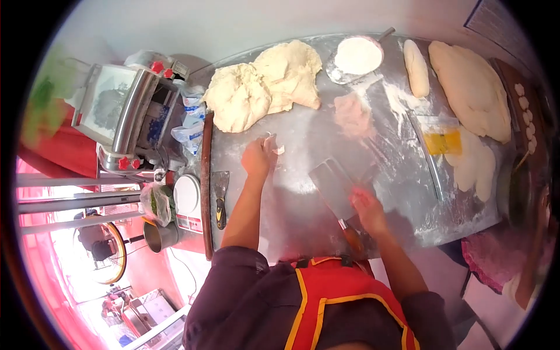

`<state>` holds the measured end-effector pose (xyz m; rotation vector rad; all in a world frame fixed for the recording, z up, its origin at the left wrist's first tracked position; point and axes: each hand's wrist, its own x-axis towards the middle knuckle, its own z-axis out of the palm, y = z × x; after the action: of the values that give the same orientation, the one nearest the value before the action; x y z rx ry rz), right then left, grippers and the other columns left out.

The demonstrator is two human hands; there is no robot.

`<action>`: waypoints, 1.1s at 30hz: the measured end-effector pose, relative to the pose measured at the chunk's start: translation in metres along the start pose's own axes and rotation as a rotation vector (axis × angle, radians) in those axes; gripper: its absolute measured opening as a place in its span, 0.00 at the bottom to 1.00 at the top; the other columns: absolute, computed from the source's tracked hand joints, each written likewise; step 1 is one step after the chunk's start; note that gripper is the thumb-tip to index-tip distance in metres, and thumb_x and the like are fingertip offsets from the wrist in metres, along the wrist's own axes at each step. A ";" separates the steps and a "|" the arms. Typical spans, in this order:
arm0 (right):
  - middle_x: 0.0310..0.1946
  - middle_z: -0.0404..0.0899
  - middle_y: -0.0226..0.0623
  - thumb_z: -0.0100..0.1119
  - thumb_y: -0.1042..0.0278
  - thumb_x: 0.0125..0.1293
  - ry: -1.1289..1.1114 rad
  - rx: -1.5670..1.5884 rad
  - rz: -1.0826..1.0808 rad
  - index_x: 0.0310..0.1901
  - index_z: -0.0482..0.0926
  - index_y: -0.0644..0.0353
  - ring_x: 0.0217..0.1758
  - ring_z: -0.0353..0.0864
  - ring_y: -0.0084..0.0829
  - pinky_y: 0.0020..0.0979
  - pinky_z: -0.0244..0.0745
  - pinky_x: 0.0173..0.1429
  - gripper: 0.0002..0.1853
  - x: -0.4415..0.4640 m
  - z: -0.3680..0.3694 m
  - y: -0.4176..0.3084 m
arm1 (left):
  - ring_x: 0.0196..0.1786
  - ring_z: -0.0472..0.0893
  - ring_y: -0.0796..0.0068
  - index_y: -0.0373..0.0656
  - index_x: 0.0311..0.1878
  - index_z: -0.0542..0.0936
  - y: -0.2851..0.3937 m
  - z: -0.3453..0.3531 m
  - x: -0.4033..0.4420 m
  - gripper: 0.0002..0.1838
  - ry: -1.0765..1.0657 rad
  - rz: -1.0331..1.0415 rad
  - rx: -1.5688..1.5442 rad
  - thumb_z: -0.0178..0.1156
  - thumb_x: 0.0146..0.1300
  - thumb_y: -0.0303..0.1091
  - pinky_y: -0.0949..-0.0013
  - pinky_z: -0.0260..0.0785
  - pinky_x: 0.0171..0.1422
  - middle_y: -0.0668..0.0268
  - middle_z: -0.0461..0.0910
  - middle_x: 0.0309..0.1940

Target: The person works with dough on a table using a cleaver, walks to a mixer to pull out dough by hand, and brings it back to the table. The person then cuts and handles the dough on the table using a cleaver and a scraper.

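One left hand, apparently pinching pale scrap; one right hand, half-open, seemingly empty; likely handling dough; using cutter calls for grasping.

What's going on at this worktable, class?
Someone works at a floured metal table. The left hand has a pale scrap, probably dough, at its fingertips. The blurred right hand is beside a cleaver, not gripping its handle. A large lumpy dough mass lies at the far left; a dough roll and larger dough slab lie far right.

Lumpy dough rests beyond a flat-lying, wooden-handled cleaver.
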<state>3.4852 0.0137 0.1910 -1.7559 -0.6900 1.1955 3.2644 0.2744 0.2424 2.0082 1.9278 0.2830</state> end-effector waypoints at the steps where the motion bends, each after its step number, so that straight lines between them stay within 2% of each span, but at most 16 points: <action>1: 0.42 0.83 0.41 0.54 0.62 0.70 -0.028 -0.056 -0.039 0.55 0.76 0.63 0.43 0.82 0.30 0.29 0.75 0.51 0.18 -0.007 0.000 -0.011 | 0.43 0.79 0.51 0.45 0.42 0.82 -0.011 0.001 -0.001 0.09 0.048 0.084 -0.033 0.56 0.62 0.34 0.57 0.72 0.45 0.53 0.81 0.35; 3: 0.42 0.83 0.43 0.54 0.63 0.69 -0.087 -0.173 -0.095 0.55 0.76 0.63 0.44 0.82 0.32 0.30 0.75 0.50 0.17 -0.031 -0.003 -0.028 | 0.47 0.79 0.50 0.44 0.46 0.81 -0.048 0.011 -0.009 0.12 0.123 0.243 -0.093 0.54 0.65 0.36 0.58 0.71 0.48 0.52 0.81 0.40; 6: 0.42 0.82 0.42 0.53 0.68 0.69 -0.041 -0.224 -0.095 0.56 0.75 0.64 0.45 0.81 0.28 0.29 0.75 0.52 0.16 -0.044 -0.006 -0.012 | 0.60 0.72 0.48 0.39 0.59 0.74 -0.087 0.012 -0.034 0.22 0.060 0.196 -0.302 0.56 0.65 0.40 0.57 0.65 0.62 0.46 0.75 0.54; 9: 0.43 0.82 0.42 0.50 0.70 0.70 -0.010 -0.173 -0.174 0.56 0.74 0.64 0.44 0.82 0.29 0.29 0.75 0.51 0.16 -0.052 -0.006 -0.007 | 0.70 0.60 0.45 0.31 0.66 0.64 -0.099 0.029 -0.089 0.33 0.328 0.222 -0.016 0.56 0.65 0.43 0.52 0.51 0.73 0.43 0.64 0.66; 12: 0.42 0.83 0.45 0.52 0.70 0.69 0.004 -0.257 -0.182 0.56 0.74 0.64 0.44 0.83 0.34 0.32 0.76 0.49 0.16 -0.054 -0.007 -0.012 | 0.73 0.54 0.42 0.25 0.67 0.59 -0.063 0.047 -0.112 0.38 0.313 -0.071 0.197 0.56 0.65 0.48 0.46 0.44 0.76 0.39 0.58 0.69; 14: 0.42 0.83 0.44 0.51 0.71 0.69 0.032 -0.232 -0.192 0.56 0.74 0.65 0.44 0.83 0.34 0.32 0.76 0.49 0.16 -0.050 -0.003 -0.018 | 0.73 0.56 0.43 0.24 0.67 0.60 -0.020 0.052 -0.071 0.39 0.223 -0.239 0.167 0.54 0.66 0.51 0.46 0.45 0.75 0.38 0.59 0.68; 16: 0.42 0.83 0.44 0.51 0.71 0.69 0.062 -0.225 -0.179 0.55 0.75 0.65 0.43 0.83 0.33 0.31 0.76 0.49 0.16 -0.060 0.001 -0.013 | 0.72 0.57 0.43 0.24 0.67 0.59 0.013 0.092 -0.017 0.38 0.386 -0.091 0.098 0.53 0.67 0.50 0.48 0.45 0.76 0.37 0.59 0.67; 18: 0.42 0.83 0.44 0.51 0.71 0.69 0.114 -0.224 -0.182 0.55 0.75 0.66 0.43 0.82 0.32 0.30 0.76 0.49 0.15 -0.060 0.003 -0.010 | 0.73 0.53 0.44 0.22 0.67 0.57 0.064 0.096 0.039 0.37 0.438 -0.115 -0.351 0.49 0.70 0.47 0.51 0.41 0.77 0.38 0.57 0.69; 20: 0.41 0.83 0.43 0.51 0.71 0.69 0.109 -0.217 -0.169 0.54 0.75 0.66 0.41 0.82 0.31 0.30 0.76 0.47 0.15 -0.068 -0.001 -0.016 | 0.74 0.53 0.44 0.21 0.68 0.56 0.055 0.107 0.037 0.37 0.432 -0.058 -0.465 0.50 0.69 0.46 0.51 0.41 0.77 0.37 0.56 0.69; 21: 0.41 0.83 0.43 0.51 0.71 0.69 0.105 -0.202 -0.168 0.54 0.76 0.66 0.40 0.82 0.30 0.29 0.77 0.47 0.14 -0.069 0.000 -0.019 | 0.74 0.53 0.44 0.21 0.68 0.56 0.047 0.106 0.040 0.37 0.438 -0.024 -0.514 0.50 0.68 0.45 0.51 0.41 0.77 0.37 0.55 0.69; 23: 0.40 0.83 0.42 0.50 0.71 0.69 0.114 -0.197 -0.177 0.54 0.76 0.66 0.40 0.83 0.30 0.29 0.77 0.46 0.14 -0.066 0.000 -0.016 | 0.75 0.51 0.45 0.25 0.70 0.54 0.011 0.084 -0.012 0.38 0.340 0.234 -0.275 0.52 0.67 0.44 0.51 0.42 0.77 0.35 0.52 0.70; 25: 0.39 0.83 0.42 0.50 0.71 0.70 0.118 -0.215 -0.176 0.53 0.76 0.66 0.39 0.83 0.30 0.28 0.77 0.46 0.14 -0.069 -0.001 -0.012 | 0.73 0.55 0.45 0.31 0.70 0.56 -0.007 0.054 -0.062 0.36 -0.015 0.461 -0.061 0.55 0.65 0.40 0.49 0.46 0.76 0.41 0.55 0.70; 28: 0.39 0.83 0.43 0.50 0.71 0.70 0.124 -0.247 -0.170 0.53 0.76 0.67 0.39 0.83 0.29 0.28 0.77 0.46 0.14 -0.067 -0.003 -0.012 | 0.74 0.56 0.53 0.35 0.71 0.56 -0.011 0.059 -0.050 0.35 -0.156 0.900 0.018 0.53 0.67 0.44 0.52 0.45 0.77 0.50 0.58 0.71; 31: 0.40 0.83 0.43 0.50 0.71 0.69 0.158 -0.206 -0.127 0.53 0.76 0.67 0.40 0.84 0.29 0.28 0.77 0.46 0.14 -0.061 0.002 -0.013 | 0.73 0.58 0.54 0.44 0.72 0.57 0.033 0.083 -0.002 0.34 -0.201 1.095 -0.064 0.52 0.67 0.47 0.53 0.45 0.77 0.57 0.60 0.71; 33: 0.40 0.83 0.44 0.50 0.71 0.69 0.173 -0.202 -0.100 0.52 0.76 0.67 0.40 0.84 0.29 0.28 0.77 0.47 0.14 -0.067 0.004 -0.013 | 0.73 0.58 0.55 0.45 0.73 0.57 0.055 0.094 0.016 0.34 -0.302 1.089 0.034 0.49 0.68 0.49 0.55 0.46 0.77 0.57 0.61 0.70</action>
<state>3.4566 -0.0338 0.2311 -1.9415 -0.8070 0.9194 3.3507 0.2788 0.1753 2.7268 0.5240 0.1705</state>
